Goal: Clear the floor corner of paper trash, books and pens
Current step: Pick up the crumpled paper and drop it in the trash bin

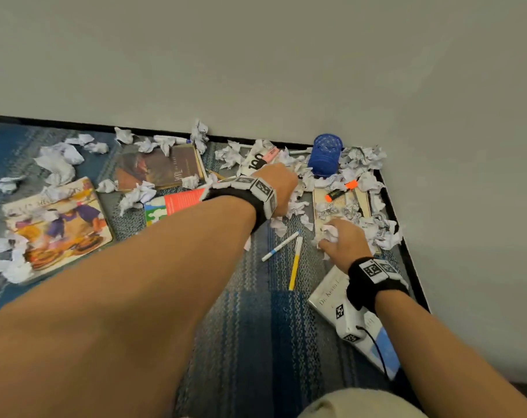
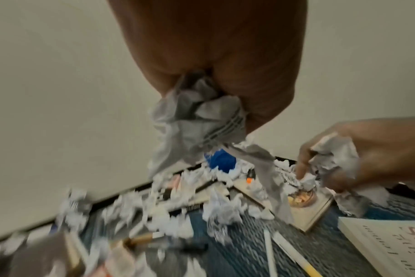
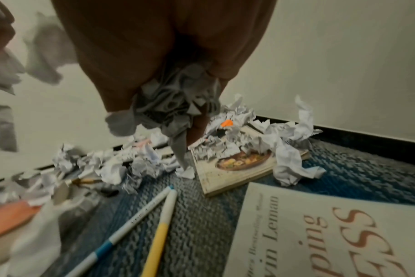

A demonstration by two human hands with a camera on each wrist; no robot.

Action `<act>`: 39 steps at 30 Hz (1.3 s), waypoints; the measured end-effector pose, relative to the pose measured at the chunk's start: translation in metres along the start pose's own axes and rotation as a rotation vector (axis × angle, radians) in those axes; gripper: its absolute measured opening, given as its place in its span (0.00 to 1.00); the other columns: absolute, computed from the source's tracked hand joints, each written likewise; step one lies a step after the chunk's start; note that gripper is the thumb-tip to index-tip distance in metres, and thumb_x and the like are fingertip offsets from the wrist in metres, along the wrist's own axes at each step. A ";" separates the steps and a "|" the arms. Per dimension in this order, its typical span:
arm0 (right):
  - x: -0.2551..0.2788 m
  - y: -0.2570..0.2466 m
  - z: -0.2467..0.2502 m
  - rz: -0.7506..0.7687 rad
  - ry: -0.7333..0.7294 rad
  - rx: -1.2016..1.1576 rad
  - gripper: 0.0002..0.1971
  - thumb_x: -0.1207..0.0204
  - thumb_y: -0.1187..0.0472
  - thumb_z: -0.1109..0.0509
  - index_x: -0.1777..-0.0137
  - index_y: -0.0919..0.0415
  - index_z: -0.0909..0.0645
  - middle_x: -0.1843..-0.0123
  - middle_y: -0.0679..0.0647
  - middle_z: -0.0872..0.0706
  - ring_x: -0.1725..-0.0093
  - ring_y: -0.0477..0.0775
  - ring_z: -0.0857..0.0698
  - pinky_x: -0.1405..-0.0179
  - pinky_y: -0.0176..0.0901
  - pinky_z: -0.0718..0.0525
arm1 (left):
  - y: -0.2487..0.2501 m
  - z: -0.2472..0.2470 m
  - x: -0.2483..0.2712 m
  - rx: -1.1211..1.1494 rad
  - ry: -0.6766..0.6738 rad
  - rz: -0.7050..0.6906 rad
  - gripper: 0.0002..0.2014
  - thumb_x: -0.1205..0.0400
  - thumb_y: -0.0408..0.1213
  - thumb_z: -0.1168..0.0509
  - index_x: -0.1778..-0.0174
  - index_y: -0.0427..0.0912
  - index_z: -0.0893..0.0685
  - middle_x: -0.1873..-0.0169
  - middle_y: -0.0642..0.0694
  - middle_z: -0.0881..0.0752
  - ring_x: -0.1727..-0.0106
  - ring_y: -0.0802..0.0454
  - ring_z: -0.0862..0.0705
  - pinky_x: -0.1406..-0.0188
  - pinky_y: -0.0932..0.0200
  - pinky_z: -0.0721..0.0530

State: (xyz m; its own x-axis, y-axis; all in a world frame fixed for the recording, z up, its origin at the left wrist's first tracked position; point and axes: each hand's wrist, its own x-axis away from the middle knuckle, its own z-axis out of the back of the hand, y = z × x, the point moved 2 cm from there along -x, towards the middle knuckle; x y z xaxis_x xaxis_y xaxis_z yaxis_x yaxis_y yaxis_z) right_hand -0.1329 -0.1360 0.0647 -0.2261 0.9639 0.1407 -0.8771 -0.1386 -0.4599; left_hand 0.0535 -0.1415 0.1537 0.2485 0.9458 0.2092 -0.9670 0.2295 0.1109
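A carpeted floor corner (image 1: 256, 312) remains heavily littered: by the look of it, the clearing job has barely begun. Largest of what is left are the books, none yet lifted — an illustrated picture book (image 1: 58, 227) at far left, a dark-covered book (image 1: 159, 168) near the baseboard, a bright red-and-green book (image 1: 173, 205) partly under the left forearm, a food-covered book (image 1: 342, 206) buried in scraps in the corner itself, and a white paperback (image 1: 361, 321) beneath the right wrist. A blue mesh cup (image 1: 325, 155) stands against the wall amid the debris. Crumpled paper scraps (image 1: 60, 164) lie scattered along the whole baseboard, thickest in the corner. Pens are untouched: a yellow pen (image 1: 295, 263) and a blue-banded pen (image 1: 280, 246) lie side by side on the carpet, and an orange highlighter (image 1: 342, 190) rests on the food-covered book.

The left hand (image 1: 281, 188) hangs over the pile near the cup, clenched around a wad of paper (image 2: 197, 116) that trails from its fist. The right hand (image 1: 340, 239), low over the food-covered book, is likewise closed around a paper ball (image 1: 330, 232), a fingertip reaching toward more scraps.
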 end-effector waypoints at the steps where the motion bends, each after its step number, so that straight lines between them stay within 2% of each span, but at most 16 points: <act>1: 0.005 -0.004 0.005 -0.014 0.007 0.012 0.23 0.27 0.59 0.25 0.34 0.67 0.22 0.36 0.65 0.17 0.36 0.64 0.20 0.37 0.50 0.25 | 0.004 0.012 0.001 0.001 0.025 -0.046 0.10 0.23 0.31 0.35 0.47 0.35 0.18 0.49 0.38 0.15 0.47 0.40 0.15 0.48 0.52 0.14; 3: 0.022 -0.009 0.018 -0.060 0.041 0.012 0.23 0.27 0.59 0.26 0.34 0.69 0.22 0.36 0.66 0.17 0.35 0.65 0.21 0.36 0.50 0.25 | 0.013 0.033 0.004 0.043 0.087 -0.127 0.10 0.23 0.30 0.35 0.47 0.34 0.17 0.54 0.39 0.15 0.48 0.40 0.15 0.49 0.51 0.15; 5: 0.044 -0.012 0.035 -0.085 0.082 0.006 0.22 0.27 0.57 0.25 0.35 0.66 0.20 0.37 0.64 0.16 0.35 0.64 0.20 0.39 0.47 0.25 | 0.028 0.047 0.010 0.116 0.137 -0.211 0.10 0.26 0.27 0.36 0.49 0.34 0.18 0.63 0.41 0.19 0.52 0.38 0.16 0.59 0.52 0.18; 8: 0.085 -0.015 0.067 -0.144 0.141 0.001 0.18 0.27 0.56 0.25 0.39 0.62 0.18 0.40 0.61 0.14 0.39 0.62 0.18 0.50 0.40 0.27 | 0.058 0.054 0.018 0.211 0.177 -0.374 0.09 0.29 0.26 0.36 0.54 0.33 0.19 0.66 0.38 0.20 0.57 0.35 0.17 0.66 0.51 0.23; 11: 0.138 -0.014 0.100 -0.180 0.229 -0.019 0.07 0.29 0.55 0.24 0.55 0.53 0.18 0.54 0.55 0.14 0.53 0.58 0.16 0.63 0.34 0.29 | 0.104 0.051 0.030 0.357 0.236 -0.545 0.05 0.29 0.28 0.37 0.60 0.33 0.19 0.68 0.37 0.18 0.62 0.37 0.19 0.69 0.52 0.24; 13: 0.181 -0.013 0.119 -0.248 0.315 -0.036 0.10 0.29 0.54 0.24 0.63 0.52 0.24 0.62 0.53 0.17 0.61 0.55 0.20 0.70 0.36 0.33 | 0.145 0.049 0.046 0.476 0.291 -0.675 0.03 0.33 0.29 0.38 0.70 0.38 0.26 0.76 0.43 0.24 0.69 0.39 0.24 0.74 0.54 0.33; 16: 0.250 -0.007 0.140 -0.338 0.461 -0.067 0.12 0.29 0.53 0.24 0.65 0.57 0.24 0.67 0.51 0.18 0.66 0.51 0.22 0.70 0.38 0.31 | 0.213 0.045 0.084 0.642 0.348 -0.847 0.14 0.37 0.28 0.37 0.76 0.47 0.37 0.81 0.51 0.33 0.76 0.46 0.33 0.77 0.56 0.42; 20: 0.330 -0.001 0.167 -0.412 0.587 -0.066 0.09 0.28 0.57 0.34 0.68 0.56 0.26 0.67 0.53 0.17 0.67 0.45 0.21 0.67 0.35 0.24 | 0.291 0.047 0.145 0.804 0.356 -1.114 0.17 0.37 0.32 0.37 0.74 0.53 0.41 0.79 0.58 0.37 0.77 0.61 0.36 0.77 0.68 0.44; 22: 0.367 0.006 0.180 -0.434 0.645 -0.056 0.10 0.32 0.51 0.40 0.70 0.54 0.27 0.71 0.48 0.19 0.70 0.40 0.23 0.70 0.30 0.28 | 0.325 0.047 0.168 0.818 0.354 -1.213 0.16 0.36 0.31 0.38 0.73 0.51 0.39 0.76 0.59 0.37 0.75 0.59 0.37 0.74 0.67 0.45; 24: 0.401 0.018 0.188 -0.472 0.689 -0.047 0.08 0.34 0.52 0.40 0.71 0.54 0.26 0.72 0.46 0.20 0.71 0.40 0.23 0.70 0.32 0.27 | 0.357 0.047 0.183 0.779 0.306 -1.284 0.10 0.35 0.33 0.39 0.71 0.47 0.36 0.75 0.58 0.37 0.72 0.56 0.37 0.73 0.64 0.45; 27: 0.450 0.052 0.191 -0.520 0.758 0.001 0.05 0.33 0.54 0.37 0.69 0.48 0.27 0.69 0.46 0.20 0.68 0.41 0.22 0.67 0.39 0.25 | 0.411 0.031 0.205 0.746 0.237 -1.315 0.05 0.33 0.36 0.42 0.68 0.44 0.34 0.71 0.56 0.33 0.68 0.54 0.33 0.68 0.61 0.39; 30: 0.459 0.083 0.174 -0.620 0.759 -0.011 0.09 0.34 0.49 0.38 0.60 0.53 0.25 0.59 0.52 0.19 0.60 0.50 0.20 0.61 0.46 0.25 | 0.431 -0.001 0.199 0.799 0.057 -1.218 0.08 0.28 0.29 0.37 0.62 0.43 0.31 0.60 0.48 0.28 0.59 0.49 0.28 0.56 0.49 0.25; 32: 0.468 0.114 0.169 -0.669 0.601 -0.002 0.24 0.37 0.43 0.39 0.45 0.57 0.25 0.48 0.56 0.22 0.51 0.51 0.24 0.53 0.44 0.27 | 0.448 -0.018 0.196 0.716 -0.079 -1.115 0.11 0.27 0.32 0.33 0.54 0.42 0.28 0.53 0.46 0.30 0.51 0.48 0.27 0.44 0.46 0.23; 34: 0.469 0.133 0.168 -0.734 0.302 0.109 0.37 0.38 0.38 0.36 0.31 0.58 0.31 0.38 0.57 0.28 0.44 0.51 0.28 0.44 0.43 0.27 | 0.459 -0.029 0.188 0.476 -0.161 -1.026 0.22 0.29 0.42 0.27 0.42 0.44 0.26 0.46 0.47 0.30 0.39 0.46 0.30 0.36 0.46 0.24; 37: 0.466 0.148 0.181 -0.725 0.136 0.127 0.40 0.35 0.45 0.21 0.26 0.56 0.34 0.33 0.58 0.30 0.34 0.58 0.25 0.36 0.44 0.27 | 0.465 -0.020 0.172 0.337 -0.181 -0.998 0.37 0.34 0.47 0.22 0.29 0.50 0.27 0.36 0.48 0.28 0.32 0.48 0.31 0.33 0.46 0.24; 39: 0.459 0.149 0.194 -0.664 0.145 0.188 0.38 0.35 0.45 0.21 0.28 0.55 0.31 0.36 0.58 0.26 0.35 0.60 0.24 0.38 0.46 0.26 | 0.466 -0.009 0.166 0.373 -0.169 -1.014 0.35 0.33 0.42 0.22 0.29 0.47 0.25 0.36 0.48 0.22 0.35 0.49 0.23 0.36 0.51 0.20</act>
State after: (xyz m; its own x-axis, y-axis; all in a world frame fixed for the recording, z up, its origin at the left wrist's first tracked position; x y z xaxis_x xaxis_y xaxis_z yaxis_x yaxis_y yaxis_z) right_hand -0.4499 0.2418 0.2305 0.4297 0.8771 0.2145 -0.8715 0.4650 -0.1557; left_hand -0.3561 0.1244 0.2318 0.9519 0.3057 -0.0178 -0.2372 0.7729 0.5885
